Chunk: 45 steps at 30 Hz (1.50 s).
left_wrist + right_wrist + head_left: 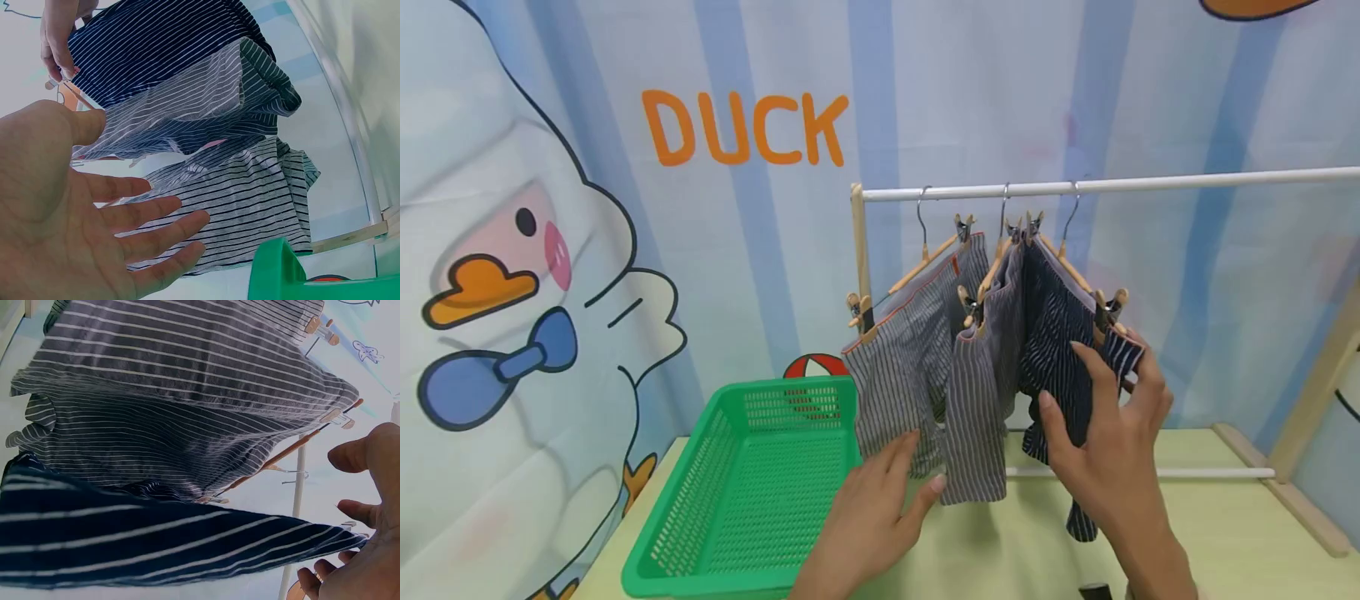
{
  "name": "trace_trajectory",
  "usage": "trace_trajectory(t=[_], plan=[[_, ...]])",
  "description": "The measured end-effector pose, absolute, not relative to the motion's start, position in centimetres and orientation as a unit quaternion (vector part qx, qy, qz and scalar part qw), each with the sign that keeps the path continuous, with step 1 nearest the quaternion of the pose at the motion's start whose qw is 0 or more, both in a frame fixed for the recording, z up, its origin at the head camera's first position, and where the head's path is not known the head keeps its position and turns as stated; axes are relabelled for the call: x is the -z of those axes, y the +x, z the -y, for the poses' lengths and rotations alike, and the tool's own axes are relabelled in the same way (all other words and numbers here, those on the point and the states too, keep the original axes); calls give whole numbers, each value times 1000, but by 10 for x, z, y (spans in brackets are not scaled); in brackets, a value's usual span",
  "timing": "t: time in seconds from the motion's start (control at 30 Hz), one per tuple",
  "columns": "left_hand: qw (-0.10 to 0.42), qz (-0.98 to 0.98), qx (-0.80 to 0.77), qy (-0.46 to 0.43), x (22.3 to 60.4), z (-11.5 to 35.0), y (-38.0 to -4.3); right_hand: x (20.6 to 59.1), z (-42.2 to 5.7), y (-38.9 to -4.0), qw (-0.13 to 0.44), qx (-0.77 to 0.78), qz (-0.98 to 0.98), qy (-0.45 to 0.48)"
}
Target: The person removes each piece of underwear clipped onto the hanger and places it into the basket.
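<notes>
Three striped pairs of pants hang from wooden clip hangers. The navy pair (1056,367) is on the right, with my right hand (1108,446) at its outer top corner, close to the clip (1108,310). In the right wrist view, fingers curl round that navy corner (312,540) while the thumb stands apart. My left hand (872,512) is by the lower part of the light grey pair (898,383), fingers spread and thumb out; the left wrist view shows its palm (69,231) holding nothing. Between the hands hangs the darker grey pair (976,417).
A white rail (1187,182) on a wooden-ended rack carries the hangers. On the left of the pale yellow table (1195,533) sits a green basket (730,583). A lower white bar (1210,472) crosses behind the pants. A duck-printed curtain (760,250) hangs behind.
</notes>
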State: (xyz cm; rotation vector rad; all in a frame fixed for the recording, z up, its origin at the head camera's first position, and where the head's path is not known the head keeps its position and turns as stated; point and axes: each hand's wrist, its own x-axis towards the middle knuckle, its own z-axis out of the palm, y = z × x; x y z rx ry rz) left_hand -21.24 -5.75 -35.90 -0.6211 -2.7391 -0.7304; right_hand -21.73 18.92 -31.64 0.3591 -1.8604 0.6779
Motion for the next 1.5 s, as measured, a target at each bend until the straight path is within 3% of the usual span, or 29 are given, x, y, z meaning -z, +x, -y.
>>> trace_trajectory(t=[0.33,1.07,1.5], plan=[[152,935,230,-225,354,54,-212,290,-196,-213,472,-333,809,106],[125,936,251,-215,349,60,-211,259,-191,-225,514,-292,803,77],[85,942,225,-233,354,63,-208,261,-191,-236,554,-262,787,78]])
